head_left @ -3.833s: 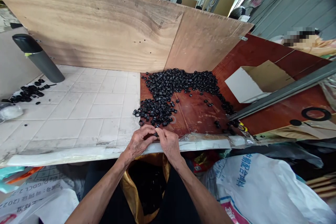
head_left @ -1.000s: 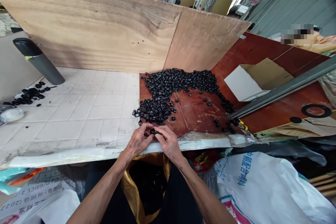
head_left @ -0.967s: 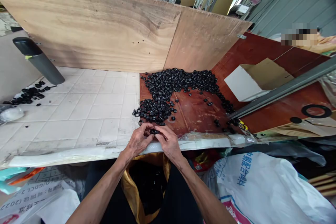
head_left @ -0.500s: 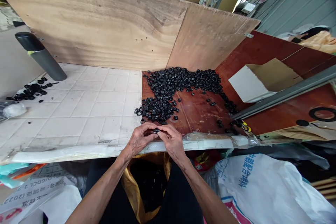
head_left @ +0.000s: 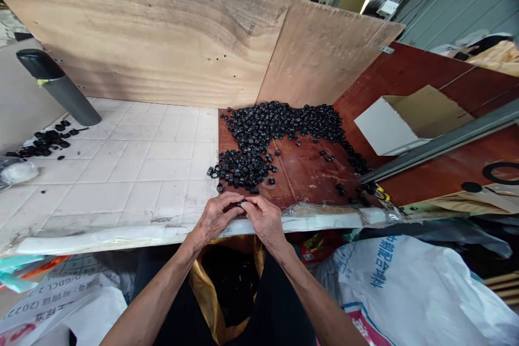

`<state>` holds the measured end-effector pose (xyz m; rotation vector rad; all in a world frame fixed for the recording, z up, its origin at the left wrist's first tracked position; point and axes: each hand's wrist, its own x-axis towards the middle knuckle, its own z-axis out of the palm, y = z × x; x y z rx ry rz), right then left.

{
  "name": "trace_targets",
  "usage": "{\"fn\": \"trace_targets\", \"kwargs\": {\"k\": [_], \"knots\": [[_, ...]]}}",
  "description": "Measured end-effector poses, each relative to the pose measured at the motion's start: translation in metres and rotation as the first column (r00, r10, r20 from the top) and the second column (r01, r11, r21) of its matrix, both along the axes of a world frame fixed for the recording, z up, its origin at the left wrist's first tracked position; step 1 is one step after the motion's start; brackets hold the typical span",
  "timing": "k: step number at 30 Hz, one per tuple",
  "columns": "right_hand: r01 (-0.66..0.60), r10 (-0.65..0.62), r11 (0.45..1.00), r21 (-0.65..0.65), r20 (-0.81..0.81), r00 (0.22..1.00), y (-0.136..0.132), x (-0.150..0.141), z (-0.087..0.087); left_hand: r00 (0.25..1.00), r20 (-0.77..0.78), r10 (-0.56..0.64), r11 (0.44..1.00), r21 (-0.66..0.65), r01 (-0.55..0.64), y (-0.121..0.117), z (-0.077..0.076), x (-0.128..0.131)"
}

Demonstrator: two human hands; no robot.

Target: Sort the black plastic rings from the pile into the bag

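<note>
Between the fingertips of both hands is a small black ring-like part, mostly covered by the fingers. My left hand pinches it from the left, and my right hand pinches it from the right. Both hands are closed above the table's front edge. Just beyond them lies a cluster of loose black rings, joined to a larger heap of the same rings along the back board. Below my hands, between my legs, an open yellow bag holds dark pieces.
A grey bottle stands at the far left near black scraps. On the right are an open carton and a slanted metal bar. A wooden board closes the back. White sacks lie below the table.
My fingers have closed further over the small black part, so less of it shows. Both hands stay in nearly the same place, and the view has shifted slightly.
</note>
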<state>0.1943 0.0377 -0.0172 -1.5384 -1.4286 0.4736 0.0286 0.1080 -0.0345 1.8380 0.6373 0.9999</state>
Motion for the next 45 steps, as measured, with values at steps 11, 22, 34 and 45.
{"fn": "trace_targets", "kwargs": {"k": [11, 22, 34, 45], "knots": [[-0.026, 0.025, 0.999, -0.02, -0.022, 0.999, -0.005, -0.004, -0.002, 1.0, 0.008, 0.012, 1.0, -0.012, -0.012, -0.001, 0.008, 0.003], [0.002, -0.001, 0.999, -0.041, 0.023, 1.0, -0.011, 0.004, 0.007, 1.0, -0.004, 0.021, 1.0, -0.002, -0.021, 0.0, 0.001, 0.002], [-0.028, -0.093, 0.963, -0.267, -0.427, 0.899, -0.023, -0.018, 0.005, 0.999, -0.036, -0.029, 0.982, 0.188, 0.035, -0.018, -0.003, -0.003], [0.207, -0.202, 0.959, -0.194, 0.043, 0.978, -0.017, 0.045, -0.003, 0.886, -0.462, 0.028, 0.97, 0.227, 0.088, -0.04, 0.023, -0.001]]}}
